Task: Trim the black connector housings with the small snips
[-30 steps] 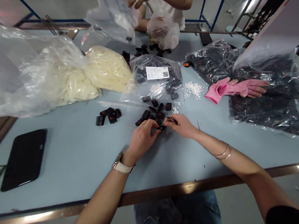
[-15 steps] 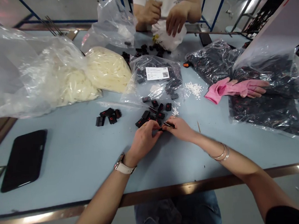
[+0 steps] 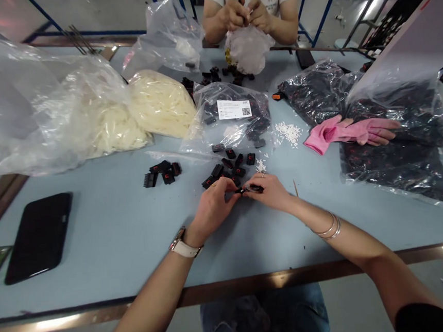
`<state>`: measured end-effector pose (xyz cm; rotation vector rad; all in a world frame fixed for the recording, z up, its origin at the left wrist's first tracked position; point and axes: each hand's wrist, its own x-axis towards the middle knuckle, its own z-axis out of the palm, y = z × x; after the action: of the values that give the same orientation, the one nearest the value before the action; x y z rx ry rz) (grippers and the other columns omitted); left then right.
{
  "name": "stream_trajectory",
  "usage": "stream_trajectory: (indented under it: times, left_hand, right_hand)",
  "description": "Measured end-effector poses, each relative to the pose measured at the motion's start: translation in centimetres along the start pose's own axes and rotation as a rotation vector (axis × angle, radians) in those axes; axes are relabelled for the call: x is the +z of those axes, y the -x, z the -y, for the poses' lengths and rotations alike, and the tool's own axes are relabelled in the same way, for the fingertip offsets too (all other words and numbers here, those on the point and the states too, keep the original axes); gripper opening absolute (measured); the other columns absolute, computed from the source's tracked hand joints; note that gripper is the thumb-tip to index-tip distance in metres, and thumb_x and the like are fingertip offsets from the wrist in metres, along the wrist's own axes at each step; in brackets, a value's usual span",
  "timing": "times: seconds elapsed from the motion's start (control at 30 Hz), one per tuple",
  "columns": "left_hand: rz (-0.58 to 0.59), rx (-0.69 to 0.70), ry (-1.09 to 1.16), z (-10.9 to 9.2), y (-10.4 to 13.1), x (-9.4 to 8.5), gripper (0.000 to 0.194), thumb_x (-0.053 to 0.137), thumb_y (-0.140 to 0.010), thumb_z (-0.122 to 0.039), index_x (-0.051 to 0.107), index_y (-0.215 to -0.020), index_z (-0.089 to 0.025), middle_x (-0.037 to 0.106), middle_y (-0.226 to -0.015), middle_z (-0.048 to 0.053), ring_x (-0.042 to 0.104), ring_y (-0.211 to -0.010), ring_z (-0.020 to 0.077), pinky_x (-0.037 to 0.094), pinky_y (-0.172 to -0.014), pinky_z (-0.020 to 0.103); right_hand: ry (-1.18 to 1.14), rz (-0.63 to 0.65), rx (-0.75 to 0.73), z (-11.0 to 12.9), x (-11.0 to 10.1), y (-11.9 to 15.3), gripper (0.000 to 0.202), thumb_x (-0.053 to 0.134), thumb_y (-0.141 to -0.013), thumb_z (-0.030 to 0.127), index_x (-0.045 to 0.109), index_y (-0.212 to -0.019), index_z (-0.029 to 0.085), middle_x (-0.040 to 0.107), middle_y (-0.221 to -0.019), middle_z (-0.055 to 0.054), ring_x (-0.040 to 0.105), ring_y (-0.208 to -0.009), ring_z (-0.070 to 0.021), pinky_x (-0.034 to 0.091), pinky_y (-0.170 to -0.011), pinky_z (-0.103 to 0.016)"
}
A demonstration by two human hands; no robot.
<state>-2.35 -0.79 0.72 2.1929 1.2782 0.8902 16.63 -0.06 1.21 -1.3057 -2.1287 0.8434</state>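
My left hand (image 3: pixel 217 202) is closed in a pinch on a small black connector (image 3: pixel 239 190), largely covered by the fingertips. Close beside it, my right hand (image 3: pixel 271 191) is closed around a slim dark tool (image 3: pixel 255 188) with a shiny edge; its tip meets the connector, and its exact kind is unclear. Just beyond the fingers lies a loose group of black connectors (image 3: pixel 217 170), some with red parts. Small white pins (image 3: pixel 261 165) lie past my right fingers, near a larger pile of white pieces (image 3: pixel 288 133).
More black connectors (image 3: pixel 168 177) lie to the left, near a black tablet-like device (image 3: pixel 39 237). Clear bags of cream-coloured parts (image 3: pixel 162 104), a labelled bag (image 3: pixel 234 109) and bags of black parts (image 3: pixel 396 171) surround the area. Pink gloves (image 3: pixel 352 130) lie right. Opposite, a co-worker's hands (image 3: pixel 245 14) are raised.
My hands stay nearly in place, while the tool in my right hand has turned slightly. The co-worker's hands have come up and together above the white bag.
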Motion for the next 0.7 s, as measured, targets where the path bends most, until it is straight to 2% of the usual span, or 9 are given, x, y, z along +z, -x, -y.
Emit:
stream_trajectory:
  times: [0.17,0.3,0.43,0.57,0.63,0.7]
  left_hand:
    - [0.015,0.015,-0.025,-0.3,0.0,-0.2,0.012,0.058,-0.078,-0.017,0.048,-0.084,-0.021,0.063,-0.079,0.000,0.063,-0.075,0.0160,0.051,-0.068,0.029]
    - [0.014,0.004,-0.038,-0.4,0.0,-0.1,0.014,0.059,-0.077,-0.015,0.048,-0.084,-0.021,0.063,-0.080,0.000,0.063,-0.077,0.0167,0.051,-0.068,0.029]
    - [0.009,-0.009,-0.025,-0.4,0.0,-0.1,0.016,0.059,-0.075,-0.013,0.048,-0.085,-0.021,0.063,-0.080,0.000,0.063,-0.077,0.0169,0.051,-0.068,0.029]
    - [0.005,-0.015,-0.012,-0.2,-0.1,0.0,0.017,0.059,-0.075,-0.014,0.047,-0.084,-0.021,0.063,-0.079,-0.001,0.063,-0.075,0.0159,0.051,-0.067,0.028]
    - [0.006,-0.015,-0.007,-0.1,-0.1,0.0,0.016,0.060,-0.076,-0.016,0.047,-0.084,-0.021,0.062,-0.078,-0.001,0.063,-0.074,0.0158,0.051,-0.067,0.028]
    - [0.012,-0.019,-0.010,-0.1,-0.1,0.0,0.017,0.060,-0.076,-0.018,0.047,-0.085,-0.021,0.062,-0.078,-0.001,0.062,-0.073,0.0158,0.051,-0.066,0.028]
  right_hand:
    - [0.284,0.077,-0.123,-0.5,0.2,0.6,0.020,0.055,-0.085,0.020,0.069,-0.099,0.021,0.067,-0.093,-0.006,0.059,-0.073,-0.0129,0.037,-0.062,-0.023]
    - [0.489,0.150,-0.137,0.4,0.0,0.8,0.025,0.049,-0.088,0.023,0.066,-0.107,0.022,0.067,-0.097,-0.006,0.056,-0.067,-0.0119,0.029,-0.054,-0.025]
    - [0.563,0.174,-0.124,1.1,-0.2,0.8,0.026,0.046,-0.090,0.022,0.066,-0.106,0.021,0.066,-0.094,-0.006,0.056,-0.065,-0.0127,0.028,-0.052,-0.025]
    - [0.383,0.115,-0.117,0.8,-0.4,0.5,0.022,0.050,-0.086,0.020,0.067,-0.100,0.020,0.065,-0.092,-0.006,0.057,-0.069,-0.0132,0.037,-0.058,-0.025]
    - [0.190,-0.008,-0.145,0.6,-0.4,0.4,0.020,0.050,-0.086,0.020,0.067,-0.096,0.020,0.064,-0.089,-0.006,0.057,-0.073,-0.0133,0.042,-0.065,-0.025]
    - [-0.016,-0.214,-0.154,0.6,-0.4,0.5,0.021,0.046,-0.089,0.024,0.066,-0.095,0.019,0.063,-0.088,-0.006,0.057,-0.078,-0.0138,0.045,-0.071,-0.026]
